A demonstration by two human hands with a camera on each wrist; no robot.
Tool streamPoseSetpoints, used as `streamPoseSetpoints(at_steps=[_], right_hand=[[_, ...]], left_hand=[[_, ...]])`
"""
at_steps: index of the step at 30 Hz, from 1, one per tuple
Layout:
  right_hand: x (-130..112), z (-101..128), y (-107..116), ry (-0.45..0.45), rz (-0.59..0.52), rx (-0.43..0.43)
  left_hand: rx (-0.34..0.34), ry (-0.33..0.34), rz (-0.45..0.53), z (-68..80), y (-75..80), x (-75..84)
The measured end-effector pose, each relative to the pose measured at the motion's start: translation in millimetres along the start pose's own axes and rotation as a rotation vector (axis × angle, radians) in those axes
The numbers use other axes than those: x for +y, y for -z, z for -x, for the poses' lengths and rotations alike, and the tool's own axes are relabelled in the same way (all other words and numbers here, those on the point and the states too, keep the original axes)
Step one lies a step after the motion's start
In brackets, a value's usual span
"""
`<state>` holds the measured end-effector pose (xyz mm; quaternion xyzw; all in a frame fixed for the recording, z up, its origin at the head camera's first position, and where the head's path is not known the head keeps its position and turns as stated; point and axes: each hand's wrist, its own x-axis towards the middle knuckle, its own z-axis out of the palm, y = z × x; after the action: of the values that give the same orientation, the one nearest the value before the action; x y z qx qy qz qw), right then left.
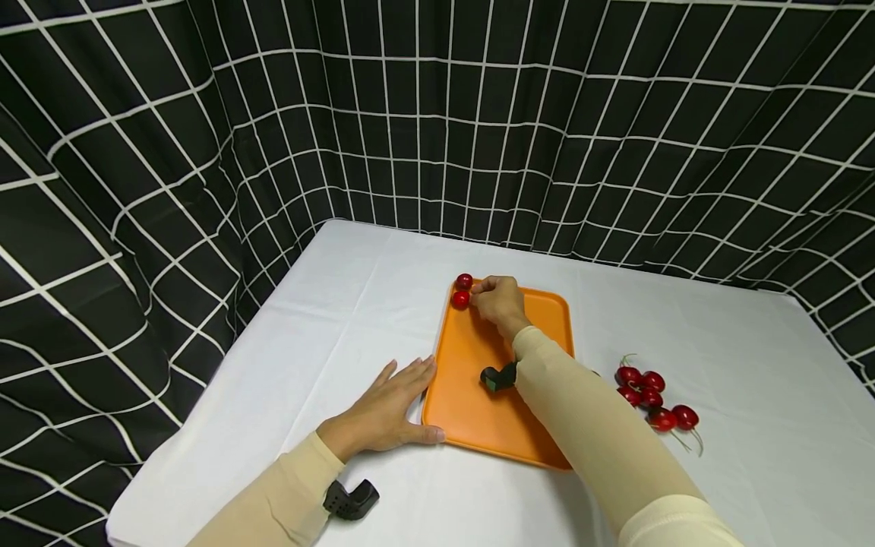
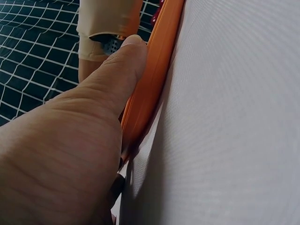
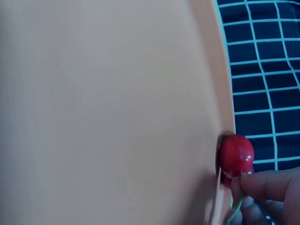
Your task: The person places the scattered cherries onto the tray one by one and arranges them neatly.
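At eleven o'clock on the tray (image 1: 472,346) sit two cherries (image 1: 461,300), the right hand (image 1: 501,304) pinching a stem (image 3: 240,205); at eight o'clock the left hand (image 1: 390,410), spread wide, touches the tray; at three, more cherries (image 1: 661,419) lie on white cloth (image 1: 745,380)

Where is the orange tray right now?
In the head view, the orange tray lies on the white cloth, slightly right of centre, with the left hand at its left edge and a cherry cluster to its right.
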<state>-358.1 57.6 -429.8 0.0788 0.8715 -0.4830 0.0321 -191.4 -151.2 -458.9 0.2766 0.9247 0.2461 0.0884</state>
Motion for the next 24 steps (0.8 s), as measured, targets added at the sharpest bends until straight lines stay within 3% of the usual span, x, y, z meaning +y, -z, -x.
streamPoseSetpoints(at_steps=[10,17,24], right_hand=[[-3.5,-1.7,-2.2,0.046,0.059,0.047],[-0.2,-3.1,0.5,0.046,0.053,0.036],[3.3,2.4,15.8,0.108,0.007,0.059]], left_hand=[[0.002,-0.004,-0.004,0.4,-0.2,-0.1],[0.005,-0.005,0.005,0.7,-1.5,1.2],[0.015,-0.014,-0.007,0.9,-3.0,0.5]])
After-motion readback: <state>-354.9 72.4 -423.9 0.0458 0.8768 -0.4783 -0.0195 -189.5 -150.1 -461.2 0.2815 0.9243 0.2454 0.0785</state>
